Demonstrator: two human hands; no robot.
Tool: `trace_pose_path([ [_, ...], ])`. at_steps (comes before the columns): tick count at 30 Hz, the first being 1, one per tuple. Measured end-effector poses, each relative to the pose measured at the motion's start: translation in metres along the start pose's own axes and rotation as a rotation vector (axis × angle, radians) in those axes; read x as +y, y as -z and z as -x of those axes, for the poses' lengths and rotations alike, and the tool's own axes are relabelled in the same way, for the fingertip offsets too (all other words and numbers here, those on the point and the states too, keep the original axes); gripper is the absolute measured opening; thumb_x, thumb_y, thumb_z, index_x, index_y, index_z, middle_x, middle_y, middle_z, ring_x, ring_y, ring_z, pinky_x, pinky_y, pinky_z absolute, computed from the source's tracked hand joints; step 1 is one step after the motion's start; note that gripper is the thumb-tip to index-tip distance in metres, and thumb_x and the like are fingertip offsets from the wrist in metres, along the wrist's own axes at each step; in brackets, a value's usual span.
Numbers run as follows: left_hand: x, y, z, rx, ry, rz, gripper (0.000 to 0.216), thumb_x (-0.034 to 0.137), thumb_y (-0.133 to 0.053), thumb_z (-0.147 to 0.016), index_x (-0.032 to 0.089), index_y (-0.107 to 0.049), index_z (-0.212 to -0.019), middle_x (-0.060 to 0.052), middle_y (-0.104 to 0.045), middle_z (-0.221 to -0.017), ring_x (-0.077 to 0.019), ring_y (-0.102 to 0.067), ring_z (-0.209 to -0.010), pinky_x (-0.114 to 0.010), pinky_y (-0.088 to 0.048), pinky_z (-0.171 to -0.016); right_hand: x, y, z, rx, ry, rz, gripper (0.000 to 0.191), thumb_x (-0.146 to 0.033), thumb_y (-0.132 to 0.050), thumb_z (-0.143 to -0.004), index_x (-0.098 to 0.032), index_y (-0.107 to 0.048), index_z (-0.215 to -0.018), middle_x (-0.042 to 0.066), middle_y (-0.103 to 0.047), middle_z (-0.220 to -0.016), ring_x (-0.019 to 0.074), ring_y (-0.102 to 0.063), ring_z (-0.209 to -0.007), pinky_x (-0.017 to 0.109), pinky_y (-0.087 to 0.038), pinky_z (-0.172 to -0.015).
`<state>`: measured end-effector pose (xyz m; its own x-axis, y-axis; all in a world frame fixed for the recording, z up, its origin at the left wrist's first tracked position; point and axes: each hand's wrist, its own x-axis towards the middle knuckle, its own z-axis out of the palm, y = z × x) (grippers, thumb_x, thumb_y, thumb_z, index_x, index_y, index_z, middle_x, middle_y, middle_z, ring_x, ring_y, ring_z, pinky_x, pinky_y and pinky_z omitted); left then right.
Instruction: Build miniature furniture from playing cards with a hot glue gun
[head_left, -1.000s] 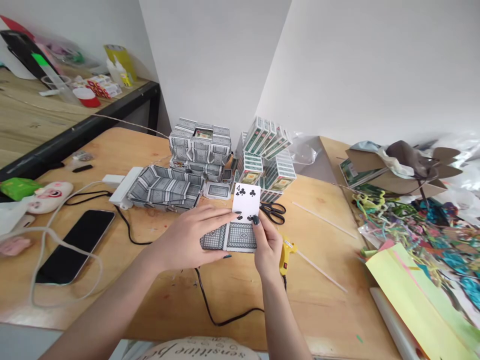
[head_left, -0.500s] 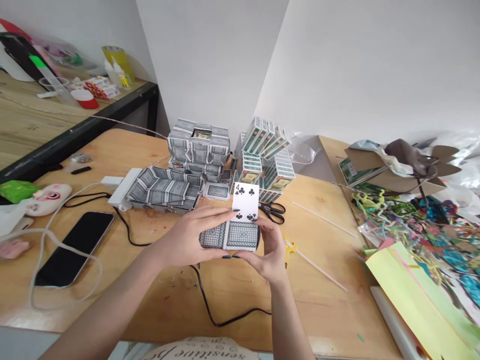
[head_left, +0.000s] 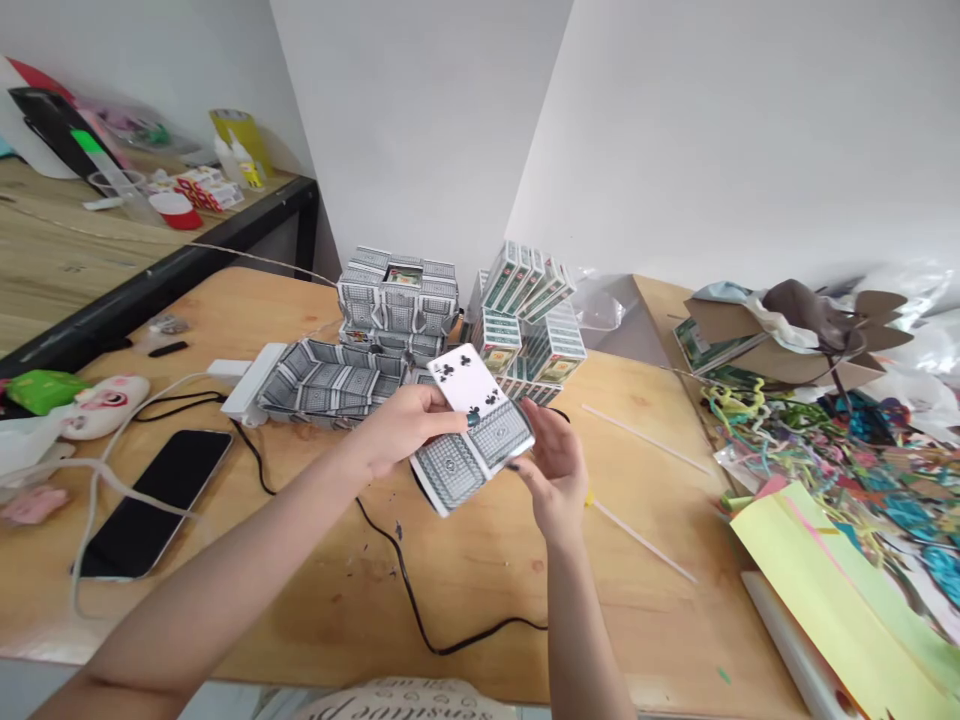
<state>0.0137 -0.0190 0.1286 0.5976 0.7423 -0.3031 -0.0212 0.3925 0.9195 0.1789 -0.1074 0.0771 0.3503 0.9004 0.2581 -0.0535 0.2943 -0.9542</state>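
Note:
Between my hands, above the table, is a tilted piece made of joined playing cards (head_left: 474,455), grey patterned backs outward, with a face-up club card (head_left: 463,372) sticking out at its far side. My left hand (head_left: 409,425) grips it from the left, thumb pressed on top near the club card. My right hand (head_left: 553,465) holds its right end between thumb and fingers. Just behind my left hand lies an open tray built of cards (head_left: 330,375). A larger box covered in cards (head_left: 397,290) stands behind that.
Stacked card packs (head_left: 499,335) stand behind my right hand. A phone (head_left: 157,505) and a white power strip (head_left: 255,385) lie to the left. A black cable (head_left: 409,590) crosses the front. Glue sticks (head_left: 645,540) and heaped craft scraps (head_left: 840,440) are at right.
The card piece has turned so its right end is raised and the club card leans left. My left thumb has come on top of it, and my right fingers have shifted along its end.

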Motion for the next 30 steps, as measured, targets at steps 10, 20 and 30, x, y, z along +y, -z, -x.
trace_pose_path([
  [10,-0.03,-0.021,0.03,0.239,-0.048,0.309,0.046,0.023,-0.073,-0.066,0.018,-0.06,-0.11,-0.009,-0.07,-0.104,-0.0251,-0.066,-0.089,-0.036,-0.056,-0.072,-0.017,-0.035,-0.011,0.001,-0.413,-0.077,0.047,-0.034,-0.067,-0.07,-0.025,-0.051,-0.114,0.004,-0.06,-0.115,0.0196,-0.059,-0.1,0.032,-0.049,-0.084],
  [20,-0.033,-0.015,0.037,0.29,-0.049,0.318,0.045,0.026,-0.071,-0.069,0.018,-0.058,-0.111,-0.009,-0.069,-0.106,-0.0261,-0.066,-0.092,-0.038,-0.057,-0.073,-0.019,-0.047,-0.02,-0.073,-0.539,-0.134,0.041,-0.029,-0.069,-0.065,-0.024,-0.053,-0.102,-0.001,-0.066,-0.09,0.0152,-0.061,-0.072,0.024,-0.05,-0.06],
  [30,-0.024,-0.011,0.029,0.465,-0.055,0.414,0.02,0.017,-0.063,-0.075,0.013,-0.063,-0.094,-0.008,-0.07,-0.094,-0.0203,-0.067,-0.079,-0.031,-0.059,-0.062,-0.02,-0.042,-0.022,-0.07,-0.528,-0.159,0.04,-0.024,-0.07,-0.061,-0.025,-0.057,-0.099,-0.001,-0.065,-0.087,0.0161,-0.061,-0.07,0.025,-0.05,-0.057],
])
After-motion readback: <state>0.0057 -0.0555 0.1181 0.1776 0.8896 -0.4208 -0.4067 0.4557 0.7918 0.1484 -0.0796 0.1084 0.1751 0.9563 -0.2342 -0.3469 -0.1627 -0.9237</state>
